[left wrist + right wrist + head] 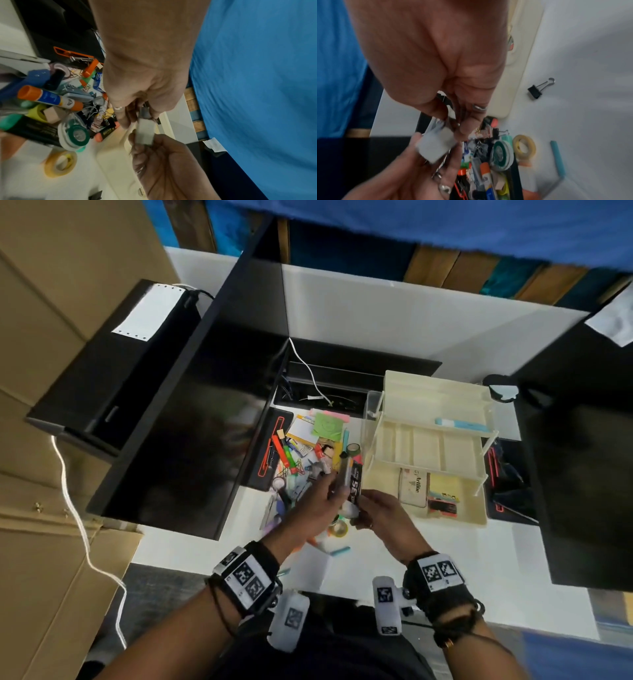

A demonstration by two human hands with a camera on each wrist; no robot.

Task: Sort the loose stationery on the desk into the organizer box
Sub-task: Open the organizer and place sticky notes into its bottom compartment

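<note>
Risk: the marker (354, 486) is shared between both hands above the pile (301, 460); a loose handover could drop it back among the clutter.
Left hand (317, 501): fingers curled, pinching the marker's white end.
Right hand (380, 513): fingers curled round the same marker.
Box (479, 520): on the desk (479, 577), just right of the hands, open.

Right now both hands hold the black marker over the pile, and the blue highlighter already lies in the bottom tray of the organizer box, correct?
Not quite. In the head view the blue highlighter lies in the top tray of the organizer box, not the bottom. The rest holds: left hand and right hand hold the black marker over the pile.
</note>
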